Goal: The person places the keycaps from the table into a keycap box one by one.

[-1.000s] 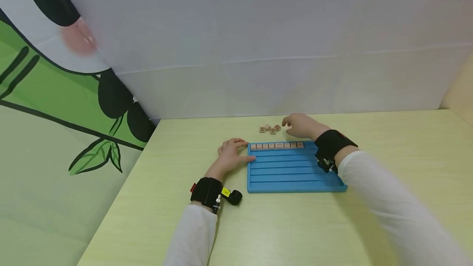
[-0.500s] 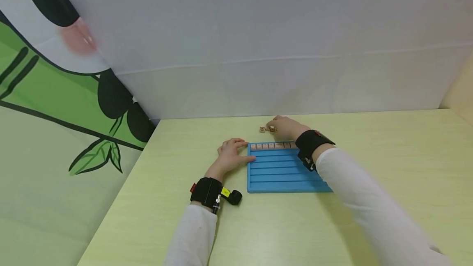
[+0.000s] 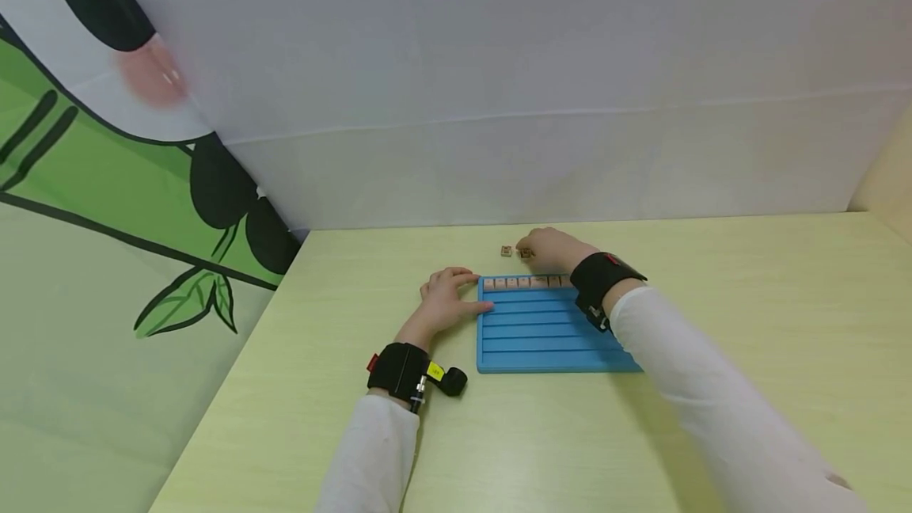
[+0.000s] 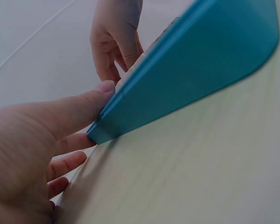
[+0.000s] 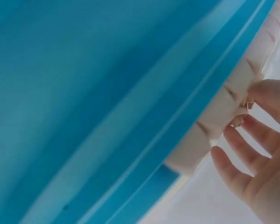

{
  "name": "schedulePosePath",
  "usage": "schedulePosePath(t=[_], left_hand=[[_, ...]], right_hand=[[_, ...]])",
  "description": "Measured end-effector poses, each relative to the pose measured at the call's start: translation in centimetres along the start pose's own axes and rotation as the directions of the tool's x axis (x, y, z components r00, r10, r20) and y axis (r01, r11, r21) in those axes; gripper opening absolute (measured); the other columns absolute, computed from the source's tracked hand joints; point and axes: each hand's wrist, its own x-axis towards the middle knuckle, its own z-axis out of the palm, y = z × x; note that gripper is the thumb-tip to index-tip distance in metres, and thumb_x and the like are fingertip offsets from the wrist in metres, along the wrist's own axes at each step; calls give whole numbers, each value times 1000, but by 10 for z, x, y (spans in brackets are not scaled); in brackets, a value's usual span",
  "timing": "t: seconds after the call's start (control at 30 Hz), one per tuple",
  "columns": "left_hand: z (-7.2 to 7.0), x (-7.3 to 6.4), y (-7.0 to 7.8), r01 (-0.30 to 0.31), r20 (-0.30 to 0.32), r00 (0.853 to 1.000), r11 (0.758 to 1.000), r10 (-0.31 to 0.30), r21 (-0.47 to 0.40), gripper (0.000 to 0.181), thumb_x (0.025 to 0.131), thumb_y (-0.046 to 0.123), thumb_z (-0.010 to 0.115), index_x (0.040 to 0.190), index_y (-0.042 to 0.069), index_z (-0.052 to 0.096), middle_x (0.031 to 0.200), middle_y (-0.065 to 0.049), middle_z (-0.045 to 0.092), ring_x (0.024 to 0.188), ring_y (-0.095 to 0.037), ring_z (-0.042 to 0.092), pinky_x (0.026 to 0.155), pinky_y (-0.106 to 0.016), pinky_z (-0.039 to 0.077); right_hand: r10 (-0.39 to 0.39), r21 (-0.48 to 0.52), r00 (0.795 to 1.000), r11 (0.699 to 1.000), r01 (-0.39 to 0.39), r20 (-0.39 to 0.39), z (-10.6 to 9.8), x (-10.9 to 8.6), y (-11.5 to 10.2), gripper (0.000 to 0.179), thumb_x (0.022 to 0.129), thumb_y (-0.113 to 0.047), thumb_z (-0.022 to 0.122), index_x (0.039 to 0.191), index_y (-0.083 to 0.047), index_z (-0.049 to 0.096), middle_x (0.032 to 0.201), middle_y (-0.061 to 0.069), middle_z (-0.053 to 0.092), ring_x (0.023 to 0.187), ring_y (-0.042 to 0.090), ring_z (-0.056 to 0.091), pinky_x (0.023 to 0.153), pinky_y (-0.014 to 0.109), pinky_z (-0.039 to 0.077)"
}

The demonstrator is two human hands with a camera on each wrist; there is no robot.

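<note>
My left hand is at the back left corner of a blue ridged tray; its thumb rests on the left rim, fingers spread. In the left wrist view the thumb lies along the tray's top edge and a finger touches the corner. My right hand reaches past the tray's back edge, fingers bent down over small wooden blocks. One block shows right at its fingertips, another just left of them. In the right wrist view blocks appear between thumb and fingers; I cannot tell whether one is pinched.
A row of pale wooden tiles fills part of the tray's back groove, its right end hidden by the right wrist. The pale table ends at a white cloth behind. A green printed figure is at the left.
My right hand has moved left onto the loose blocks, now covering some of them, and has stayed there over the last half second. My left hand and the tray have not moved.
</note>
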Motion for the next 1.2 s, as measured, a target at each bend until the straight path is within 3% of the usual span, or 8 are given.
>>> schedulePosePath(t=[0.13,0.33,0.57,0.77,1.03,1.2], left_hand=[[0,2,-2,5,0,1000,1000,-5,11,61,82,40,73,133,12,55,142,-13,41,136,-37,24,105,-55,15],[1,2,-6,8,-1,1000,1000,-8,18,62,81,40,73,134,11,55,142,-12,41,135,-37,25,105,-54,15],[1,1,-4,5,1,1000,1000,-5,7,61,81,40,73,133,11,56,142,-12,41,135,-37,25,105,-54,15],[0,1,-4,0,-1,1000,1000,0,2,61,81,39,73,133,10,56,142,-13,41,135,-37,25,105,-55,15],[-2,0,-4,-1,-1,1000,1000,1,-9,62,81,39,73,133,10,56,142,-14,41,135,-38,24,105,-55,14],[-1,0,-5,-3,-6,1000,1000,3,-12,61,81,39,73,132,10,56,141,-13,42,134,-38,25,105,-55,15]], right_hand=[[-23,3,1000,1000,23,-16,-3,-4,2,25,91,-1,49,111,-2,64,102,15,63,92,29,55,84,40,43],[6,-18,999,1000,-7,-39,-1,-7,5,28,92,-1,52,118,-3,63,108,17,64,100,31,58,93,44,45],[32,-10,999,999,-33,-41,2,-9,8,22,90,0,53,110,-4,61,97,14,63,83,25,52,81,40,45],[53,12,998,999,-53,-39,1,-10,9,17,88,-3,56,105,-4,60,92,12,60,78,23,48,76,38,42],[68,13,997,998,-68,-31,1,-8,13,16,96,-6,46,109,-5,55,91,12,58,74,22,46,69,34,37],[41,58,998,998,-38,-55,-2,-10,16,18,97,-7,48,114,-2,53,88,13,58,69,21,46,65,34,35]])
